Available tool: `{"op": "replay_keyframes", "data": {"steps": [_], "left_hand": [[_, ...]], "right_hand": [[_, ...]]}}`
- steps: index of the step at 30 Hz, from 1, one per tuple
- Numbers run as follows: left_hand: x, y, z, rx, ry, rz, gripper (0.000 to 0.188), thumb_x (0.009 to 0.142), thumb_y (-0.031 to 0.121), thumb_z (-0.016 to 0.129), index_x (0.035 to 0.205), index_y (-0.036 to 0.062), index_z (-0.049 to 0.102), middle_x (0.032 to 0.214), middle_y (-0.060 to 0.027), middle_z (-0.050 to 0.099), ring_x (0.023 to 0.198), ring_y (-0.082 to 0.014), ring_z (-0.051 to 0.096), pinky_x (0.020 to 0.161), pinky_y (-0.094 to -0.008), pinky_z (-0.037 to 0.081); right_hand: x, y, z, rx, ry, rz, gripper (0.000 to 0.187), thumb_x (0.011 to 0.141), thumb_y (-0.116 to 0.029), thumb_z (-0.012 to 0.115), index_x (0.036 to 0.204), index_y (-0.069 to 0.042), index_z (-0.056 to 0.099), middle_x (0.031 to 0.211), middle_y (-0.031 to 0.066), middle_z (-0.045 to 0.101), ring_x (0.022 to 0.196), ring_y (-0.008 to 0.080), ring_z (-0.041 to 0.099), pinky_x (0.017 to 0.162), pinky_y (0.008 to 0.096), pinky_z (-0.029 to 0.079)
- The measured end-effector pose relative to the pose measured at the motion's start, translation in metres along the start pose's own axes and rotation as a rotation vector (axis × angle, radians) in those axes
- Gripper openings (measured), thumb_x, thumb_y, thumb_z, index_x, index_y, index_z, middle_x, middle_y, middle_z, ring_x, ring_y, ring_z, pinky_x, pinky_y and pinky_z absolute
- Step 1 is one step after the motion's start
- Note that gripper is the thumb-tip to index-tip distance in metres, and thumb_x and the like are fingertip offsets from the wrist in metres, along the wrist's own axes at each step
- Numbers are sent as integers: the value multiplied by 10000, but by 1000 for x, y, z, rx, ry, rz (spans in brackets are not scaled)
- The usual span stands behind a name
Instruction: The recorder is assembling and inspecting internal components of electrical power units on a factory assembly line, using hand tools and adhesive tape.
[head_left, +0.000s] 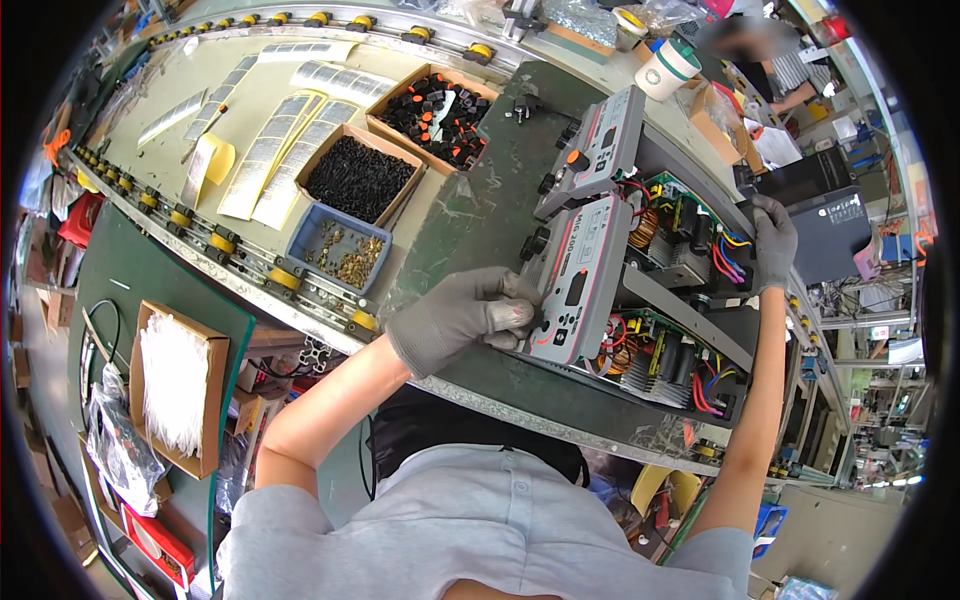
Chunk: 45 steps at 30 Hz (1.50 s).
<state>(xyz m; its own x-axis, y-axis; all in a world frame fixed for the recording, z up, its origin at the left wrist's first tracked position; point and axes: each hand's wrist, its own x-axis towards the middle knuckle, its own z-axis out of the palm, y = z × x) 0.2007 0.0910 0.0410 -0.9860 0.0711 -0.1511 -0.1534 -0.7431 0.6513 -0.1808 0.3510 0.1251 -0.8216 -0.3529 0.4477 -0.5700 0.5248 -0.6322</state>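
Two open welding machines with grey front panels stand side by side on the dark green bench mat. My left hand [465, 315], in a grey glove, is closed at the left edge of the near machine's front panel [572, 285]. Thumb and fingertips pinch together there; what lies between them is hidden. My right hand [773, 240], also gloved, curls at the rear end of the far machine [690, 225]. Inside both machines show circuit boards, copper coils, heat sinks and coloured wires. A grey metal strip [685, 315] slants across the near machine [650, 360].
Left of the machines sit a carton of black and orange knobs [432, 112], a carton of black screws [358, 172] and a blue bin of brass parts [342, 248]. Label sheets [285, 150] lie beyond. A carton of white ties [182, 390] is lower left. Another person [765, 60] is far right.
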Motion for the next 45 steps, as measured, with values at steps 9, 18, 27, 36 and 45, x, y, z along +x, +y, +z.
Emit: {"op": "replay_keyframes", "data": {"steps": [9, 18, 27, 36, 45], "left_hand": [[3, 14, 3, 160, 61, -30, 324, 824, 201, 698, 1040, -26, 617, 866, -60, 640, 727, -98, 594, 677, -226, 483], [-3, 7, 14, 331, 107, 88, 321, 802, 179, 719, 1023, -28, 613, 828, -62, 638, 711, -114, 608, 681, -245, 503], [-1, 10, 11, 306, 85, 81, 290, 795, 151, 719, 986, -48, 629, 825, -81, 632, 727, -143, 613, 694, -267, 509], [-2, 3, 11, 711, 134, 309, 292, 841, 233, 660, 961, -32, 628, 896, -81, 618, 753, -140, 588, 709, -270, 480], [-17, 24, 41, 967, 412, 500, 719, 882, 493, 545, 1332, -50, 405, 1332, -174, 459, 1216, -243, 450, 1029, -370, 339]], "right_hand": [[-3, -4, 4, -37, 37, -9, 192, 819, -98, 602, 991, -67, 681, 832, -24, 642, 751, 52, 526, 689, 212, 431], [-9, -19, 3, -72, 24, 97, 199, 850, -107, 583, 1017, -45, 670, 861, -29, 633, 768, 51, 525, 710, 198, 423], [-6, -8, 6, -94, 64, 59, 193, 811, -145, 601, 973, -88, 689, 803, 1, 637, 706, 68, 531, 661, 229, 432], [-7, -6, 15, -100, 146, -101, 205, 773, -183, 598, 902, -56, 693, 803, 68, 669, 746, 156, 616, 696, 294, 480], [-28, -63, 36, -61, 151, 87, 191, 763, -234, 560, 795, -104, 696, 895, 150, 658, 878, 315, 625, 770, 400, 502]]}}
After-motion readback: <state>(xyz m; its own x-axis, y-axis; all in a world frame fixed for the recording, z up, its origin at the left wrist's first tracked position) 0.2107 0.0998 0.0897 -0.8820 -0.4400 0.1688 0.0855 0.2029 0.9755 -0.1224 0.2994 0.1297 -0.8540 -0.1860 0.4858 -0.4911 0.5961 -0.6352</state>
